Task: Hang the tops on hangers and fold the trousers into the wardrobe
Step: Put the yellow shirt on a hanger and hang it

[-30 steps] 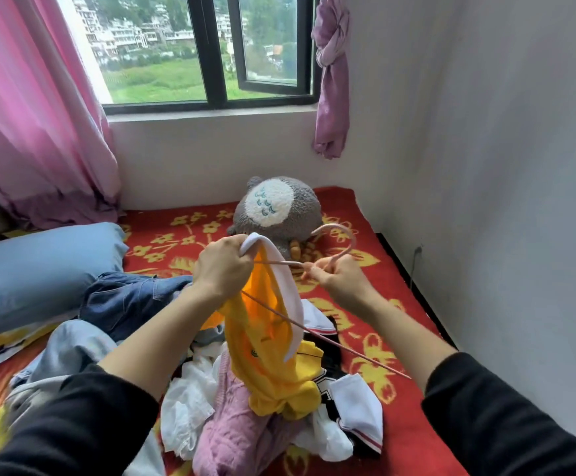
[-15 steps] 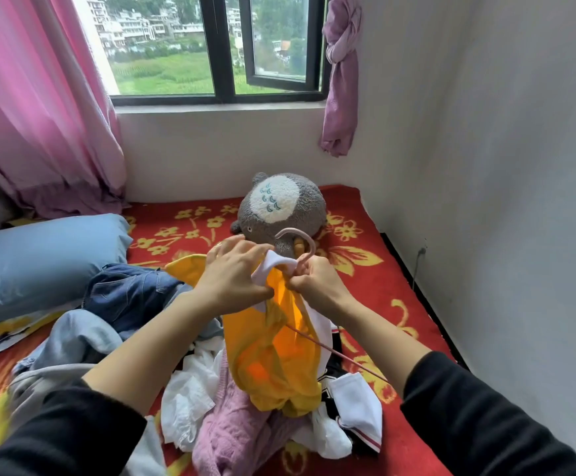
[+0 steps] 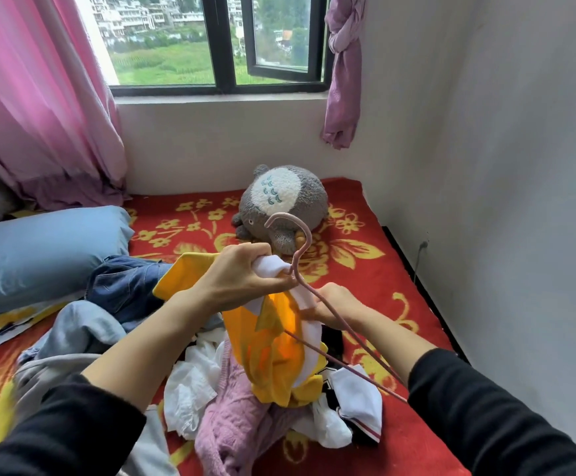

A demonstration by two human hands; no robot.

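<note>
A yellow top (image 3: pixel 273 352) with a white collar hangs between my hands above the clothes pile. My left hand (image 3: pixel 242 276) grips the bunched white collar at the neck of a thin pink hanger (image 3: pixel 300 255), whose hook sticks up above the collar. One hanger arm runs down to the right, outside the top. My right hand (image 3: pixel 334 305) grips the white edge of the top just below the hanger's neck. Dark blue jeans (image 3: pixel 125 286) lie to the left of the top.
A pile with a pink knit (image 3: pixel 235 417), white garments (image 3: pixel 194 383) and a black-and-white piece (image 3: pixel 358 403) lies on the red flowered bed cover (image 3: pixel 376 269). A grey plush toy (image 3: pixel 279 204) sits behind, a blue pillow (image 3: pixel 43 249) at left. A white wall stands close on the right.
The hanger's hook has turned upright above the collar. My left hand has gathered the white collar round the hanger's neck, and my right hand has dropped lower onto the top's white edge.
</note>
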